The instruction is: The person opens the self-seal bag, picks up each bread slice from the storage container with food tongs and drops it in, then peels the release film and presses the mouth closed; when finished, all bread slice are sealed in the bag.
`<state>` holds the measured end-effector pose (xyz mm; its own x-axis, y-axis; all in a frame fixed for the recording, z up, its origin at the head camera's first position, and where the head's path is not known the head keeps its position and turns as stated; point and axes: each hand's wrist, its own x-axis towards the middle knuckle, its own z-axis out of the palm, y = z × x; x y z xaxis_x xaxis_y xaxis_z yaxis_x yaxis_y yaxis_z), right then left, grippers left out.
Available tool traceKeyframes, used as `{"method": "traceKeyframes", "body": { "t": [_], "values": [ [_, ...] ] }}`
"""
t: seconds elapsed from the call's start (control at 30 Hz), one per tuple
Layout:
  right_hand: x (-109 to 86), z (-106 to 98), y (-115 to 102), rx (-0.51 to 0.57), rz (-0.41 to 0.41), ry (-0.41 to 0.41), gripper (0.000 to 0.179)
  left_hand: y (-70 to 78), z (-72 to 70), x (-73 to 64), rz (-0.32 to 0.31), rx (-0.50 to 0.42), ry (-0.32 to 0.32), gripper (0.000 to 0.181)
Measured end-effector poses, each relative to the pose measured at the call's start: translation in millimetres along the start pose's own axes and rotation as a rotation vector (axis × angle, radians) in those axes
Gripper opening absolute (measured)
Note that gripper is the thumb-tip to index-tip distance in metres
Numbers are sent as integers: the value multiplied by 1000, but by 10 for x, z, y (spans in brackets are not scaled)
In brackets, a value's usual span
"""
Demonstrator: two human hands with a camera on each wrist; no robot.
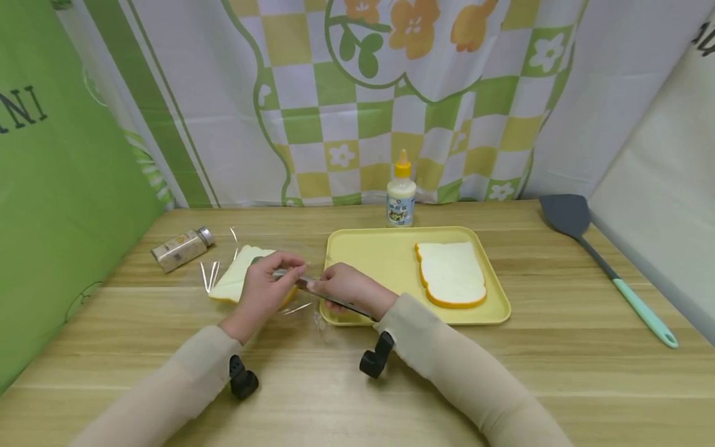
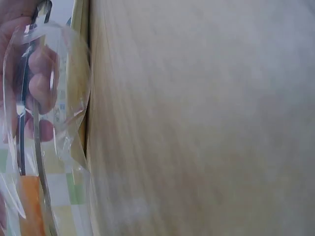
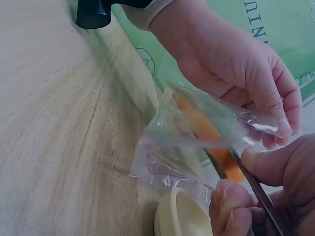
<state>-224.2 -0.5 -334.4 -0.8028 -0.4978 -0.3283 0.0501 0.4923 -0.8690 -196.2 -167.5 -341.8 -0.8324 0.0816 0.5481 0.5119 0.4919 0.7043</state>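
At the far left, a green cloth [image 1: 67, 186] is hung as a side wall. Near it, a jar [image 1: 182, 249] is laid on its side on the table [image 1: 313, 385], with its silver cap turned to the right. Next comes the bread [image 1: 237, 276], white with orange crust, which is enclosed in a clear bag [image 3: 162, 152] and placed to the left of the tray; whether it is fully supported by the table cannot be told. Above the near right part of the bread is the left hand [image 1: 268, 282]; the film of the bag is pinched between its thumb and fingers. The metal tongs [image 1: 349, 304] are gripped by the right hand [image 1: 357, 288], the thumb laid along them and the other fingers curled. The arms of the tongs are reached into the bag, one on each side of the orange crust; whether the crust is squeezed cannot be told. The right hand is held over the left edge of the yellow tray [image 1: 368, 248]. Behind this tray, a bottle [image 1: 401, 198] with yellow cap is stood upright. On the right half of the tray, a slice [image 1: 452, 273] is laid flat. At the far right, a spatula [image 1: 599, 257] is placed with its mint handle towards the near side.
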Motion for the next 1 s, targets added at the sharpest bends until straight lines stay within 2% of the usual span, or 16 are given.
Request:
{"method": "traceKeyframes", "body": {
  "t": [0.13,0.33,0.5,0.67,0.87,1.0],
  "values": [
    [4,-2,17,0,-14,1,32,-2,6,-17,-8,-39,-8,5],
    [0,-35,81,64,-11,7,31,-34,-47,-34,-70,-124,-3,7],
    [-4,-57,67,43,-25,20,32,-49,-51,-29,-100,-156,-1,7],
    [17,-20,5,-20,-56,21,31,-19,4,-29,-71,-170,-45,6],
    [62,31,-28,-61,-70,19,34,11,32,-28,-52,-150,-18,5],
    [79,45,-14,-81,-51,-3,32,50,8,-29,-40,-96,6,5]
  ]
}}
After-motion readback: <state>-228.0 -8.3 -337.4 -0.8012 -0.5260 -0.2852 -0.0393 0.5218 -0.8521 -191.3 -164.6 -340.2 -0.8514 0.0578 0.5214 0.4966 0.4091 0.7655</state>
